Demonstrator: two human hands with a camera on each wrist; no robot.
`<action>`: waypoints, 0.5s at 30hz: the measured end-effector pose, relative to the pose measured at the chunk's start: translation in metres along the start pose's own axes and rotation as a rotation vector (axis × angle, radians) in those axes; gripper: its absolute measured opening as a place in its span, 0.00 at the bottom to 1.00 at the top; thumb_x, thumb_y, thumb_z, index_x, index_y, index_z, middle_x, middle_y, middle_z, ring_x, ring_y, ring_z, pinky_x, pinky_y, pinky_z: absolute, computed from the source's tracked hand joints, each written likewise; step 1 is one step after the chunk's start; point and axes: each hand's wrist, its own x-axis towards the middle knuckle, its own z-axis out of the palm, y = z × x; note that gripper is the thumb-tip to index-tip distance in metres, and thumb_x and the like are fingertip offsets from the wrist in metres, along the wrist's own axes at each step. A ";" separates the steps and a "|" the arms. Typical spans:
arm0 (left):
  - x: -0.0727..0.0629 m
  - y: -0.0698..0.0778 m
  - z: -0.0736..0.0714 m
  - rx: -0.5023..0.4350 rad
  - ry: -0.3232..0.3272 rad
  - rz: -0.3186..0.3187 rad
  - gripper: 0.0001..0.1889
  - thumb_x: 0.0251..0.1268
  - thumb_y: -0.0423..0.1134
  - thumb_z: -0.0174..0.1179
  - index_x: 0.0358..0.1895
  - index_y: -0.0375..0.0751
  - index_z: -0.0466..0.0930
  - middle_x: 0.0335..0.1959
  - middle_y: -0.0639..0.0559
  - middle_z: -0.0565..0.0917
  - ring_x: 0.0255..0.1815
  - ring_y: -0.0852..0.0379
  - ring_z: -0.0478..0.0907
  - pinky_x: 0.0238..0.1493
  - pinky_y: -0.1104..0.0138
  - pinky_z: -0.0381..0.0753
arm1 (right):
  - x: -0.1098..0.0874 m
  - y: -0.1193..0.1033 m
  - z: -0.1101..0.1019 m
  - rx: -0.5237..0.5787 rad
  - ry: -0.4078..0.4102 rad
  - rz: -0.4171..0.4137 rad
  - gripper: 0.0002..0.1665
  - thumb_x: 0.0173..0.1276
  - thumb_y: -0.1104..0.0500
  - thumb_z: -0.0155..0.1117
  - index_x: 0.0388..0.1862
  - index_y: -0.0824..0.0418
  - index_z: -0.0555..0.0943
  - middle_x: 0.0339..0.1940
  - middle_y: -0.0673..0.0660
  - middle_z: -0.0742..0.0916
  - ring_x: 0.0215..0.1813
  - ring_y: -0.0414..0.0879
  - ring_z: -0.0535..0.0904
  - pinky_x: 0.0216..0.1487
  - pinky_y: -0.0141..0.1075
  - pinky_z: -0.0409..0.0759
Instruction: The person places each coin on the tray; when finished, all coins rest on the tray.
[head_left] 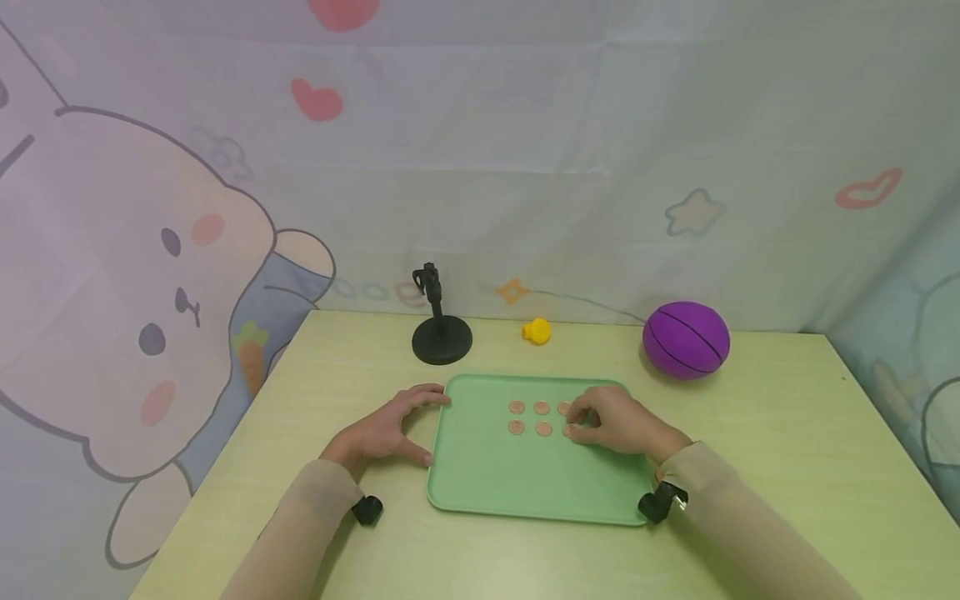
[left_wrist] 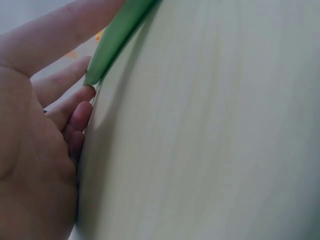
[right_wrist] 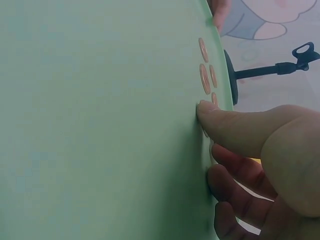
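Observation:
Several copper-coloured coins point(head_left: 542, 407) lie in two rows on a green tray point(head_left: 487, 483). My right hand point(head_left: 618, 419) is over the right end of the rows, its thumb and curled fingertips at the lower-right coin point(head_left: 567, 431). In the right wrist view the thumb point(right_wrist: 225, 125) comes down beside the coins point(right_wrist: 205, 78), partly hiding those nearest it. My left hand point(head_left: 386, 427) lies at the tray's left edge, thumb and fingers spread apart and touching the rim. The left wrist view shows its fingertips against the green rim point(left_wrist: 110, 50).
Behind the tray stand a black stand with a round base point(head_left: 442, 340) and a small yellow object point(head_left: 537, 331). A purple ball point(head_left: 686, 340) sits at the back right. A printed cloth point(head_left: 487, 167) hangs behind the pale wooden table point(head_left: 787, 433).

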 end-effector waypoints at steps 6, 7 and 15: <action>0.000 0.001 0.000 -0.013 -0.001 0.002 0.46 0.46 0.41 0.85 0.74 0.53 0.74 0.84 0.50 0.57 0.84 0.41 0.47 0.79 0.38 0.46 | 0.001 0.001 0.002 -0.011 0.011 0.000 0.08 0.70 0.53 0.76 0.43 0.55 0.92 0.40 0.46 0.90 0.34 0.36 0.78 0.43 0.35 0.80; 0.000 0.001 0.000 -0.014 0.000 0.001 0.46 0.46 0.42 0.85 0.73 0.53 0.74 0.84 0.50 0.58 0.84 0.41 0.47 0.79 0.38 0.46 | 0.001 0.001 0.002 -0.013 0.013 0.000 0.08 0.70 0.53 0.76 0.42 0.55 0.92 0.39 0.46 0.90 0.34 0.36 0.78 0.43 0.35 0.80; 0.000 0.001 0.000 -0.024 -0.001 -0.005 0.46 0.46 0.41 0.85 0.73 0.52 0.74 0.84 0.49 0.57 0.84 0.41 0.46 0.79 0.37 0.45 | 0.001 0.000 0.001 -0.008 0.007 0.014 0.08 0.69 0.53 0.76 0.41 0.54 0.91 0.39 0.47 0.90 0.36 0.38 0.79 0.44 0.36 0.81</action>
